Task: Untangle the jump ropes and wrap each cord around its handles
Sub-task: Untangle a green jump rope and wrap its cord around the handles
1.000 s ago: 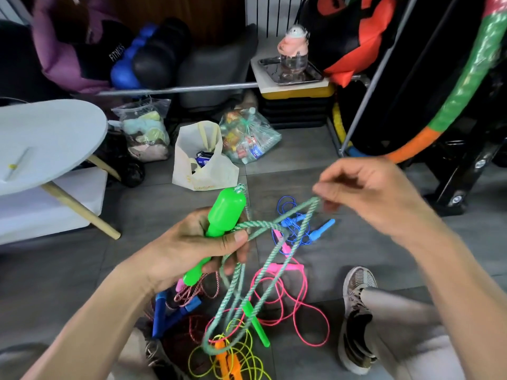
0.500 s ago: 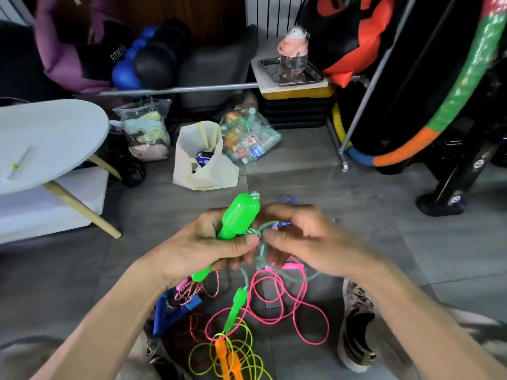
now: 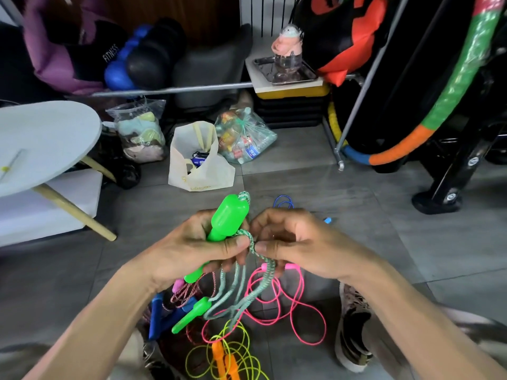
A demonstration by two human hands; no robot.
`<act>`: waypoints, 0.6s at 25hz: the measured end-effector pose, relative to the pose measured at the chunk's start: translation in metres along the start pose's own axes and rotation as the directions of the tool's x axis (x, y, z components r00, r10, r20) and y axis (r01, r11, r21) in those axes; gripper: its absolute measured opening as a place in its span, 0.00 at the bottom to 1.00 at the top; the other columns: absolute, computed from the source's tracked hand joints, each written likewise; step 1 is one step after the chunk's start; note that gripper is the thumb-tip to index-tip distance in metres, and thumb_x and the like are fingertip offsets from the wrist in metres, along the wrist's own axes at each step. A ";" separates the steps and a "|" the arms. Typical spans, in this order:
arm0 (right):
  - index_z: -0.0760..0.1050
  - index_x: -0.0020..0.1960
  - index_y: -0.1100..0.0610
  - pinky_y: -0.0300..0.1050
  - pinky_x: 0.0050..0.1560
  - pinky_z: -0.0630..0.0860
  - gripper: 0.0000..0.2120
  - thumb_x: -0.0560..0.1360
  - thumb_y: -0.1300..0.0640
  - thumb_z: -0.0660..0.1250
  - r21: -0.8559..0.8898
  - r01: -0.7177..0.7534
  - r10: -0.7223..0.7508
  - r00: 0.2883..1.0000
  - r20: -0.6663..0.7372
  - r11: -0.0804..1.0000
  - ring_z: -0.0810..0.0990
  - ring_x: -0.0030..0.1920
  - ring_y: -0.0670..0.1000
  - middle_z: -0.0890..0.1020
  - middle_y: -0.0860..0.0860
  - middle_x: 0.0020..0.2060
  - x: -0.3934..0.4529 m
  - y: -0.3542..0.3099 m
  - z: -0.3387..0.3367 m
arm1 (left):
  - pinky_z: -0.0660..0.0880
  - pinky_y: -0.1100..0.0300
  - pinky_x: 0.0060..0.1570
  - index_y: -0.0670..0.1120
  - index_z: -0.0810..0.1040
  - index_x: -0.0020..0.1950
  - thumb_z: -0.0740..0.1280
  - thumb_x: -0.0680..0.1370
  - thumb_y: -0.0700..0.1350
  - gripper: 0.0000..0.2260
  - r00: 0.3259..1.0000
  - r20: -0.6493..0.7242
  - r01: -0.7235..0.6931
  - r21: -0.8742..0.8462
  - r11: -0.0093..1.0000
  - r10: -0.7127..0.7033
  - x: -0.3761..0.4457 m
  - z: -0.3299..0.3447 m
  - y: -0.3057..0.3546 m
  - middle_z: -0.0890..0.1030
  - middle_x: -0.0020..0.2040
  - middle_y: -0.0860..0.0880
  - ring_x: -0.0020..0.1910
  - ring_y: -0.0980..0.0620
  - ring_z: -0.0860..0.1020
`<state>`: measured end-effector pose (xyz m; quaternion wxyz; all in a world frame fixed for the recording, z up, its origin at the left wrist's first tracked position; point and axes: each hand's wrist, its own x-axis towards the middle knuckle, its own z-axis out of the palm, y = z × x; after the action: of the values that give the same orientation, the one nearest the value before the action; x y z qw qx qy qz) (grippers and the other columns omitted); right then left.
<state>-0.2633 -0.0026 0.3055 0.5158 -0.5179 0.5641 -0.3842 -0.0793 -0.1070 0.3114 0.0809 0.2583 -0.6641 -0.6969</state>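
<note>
The left hand (image 3: 192, 250) holds the big green handle (image 3: 225, 223) tight, with the thumb pressing the green rope (image 3: 253, 253) against it. The right hand (image 3: 299, 242) pinches the same rope just beside that thumb. The two hands are almost touching.

The rope hangs down from the hands in a few loose loops. The second green handle (image 3: 192, 315) dangles at the bottom, just above the floor (image 3: 384, 229). I cannot tell how many turns are already on the handle, because the fingers hide them.

To wrap well, I think the right hand should pull the rope snug, lay each turn next to the last, and let the left thumb pin it down.

The pink rope (image 3: 296, 311), the yellow rope (image 3: 233, 352) with its orange handle (image 3: 222, 357), and the blue handle (image 3: 159, 316) lie on the floor below. The hanging loops could catch on them, so lift the hands a bit.
</note>
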 end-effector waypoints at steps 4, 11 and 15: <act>0.79 0.43 0.50 0.58 0.46 0.80 0.07 0.78 0.59 0.67 -0.211 -0.048 -0.035 0.928 -0.372 0.976 0.78 0.33 0.46 0.78 0.42 0.31 -0.008 -0.009 -0.031 | 0.66 0.64 0.23 0.44 0.77 0.43 0.71 0.73 0.44 0.05 0.995 0.083 0.058 0.015 0.998 -0.059 -0.001 0.000 -0.002 0.82 0.41 0.41 0.32 0.50 0.77; 0.77 0.48 0.52 0.43 0.29 0.78 0.06 0.78 0.62 0.64 0.201 0.136 0.162 0.254 -0.954 0.970 0.74 0.29 0.44 0.82 0.50 0.38 -0.032 -0.010 -0.103 | 0.66 0.65 0.24 0.42 0.75 0.42 0.69 0.74 0.45 0.08 0.997 0.058 0.038 0.117 0.992 -0.045 -0.002 -0.007 -0.004 0.80 0.36 0.45 0.30 0.53 0.73; 0.80 0.55 0.48 0.54 0.38 0.79 0.14 0.75 0.64 0.66 -0.133 0.000 -0.078 0.808 -0.585 0.991 0.79 0.36 0.49 0.82 0.49 0.38 -0.013 -0.003 -0.038 | 0.65 0.65 0.25 0.43 0.75 0.43 0.71 0.73 0.47 0.09 0.999 0.052 0.006 0.031 1.000 -0.007 0.003 0.001 -0.008 0.78 0.35 0.45 0.29 0.54 0.71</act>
<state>-0.3013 0.0058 0.3177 0.2740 -0.4166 0.7083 -0.4997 -0.0802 -0.1063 0.3032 0.0572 0.2434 -0.6757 -0.6935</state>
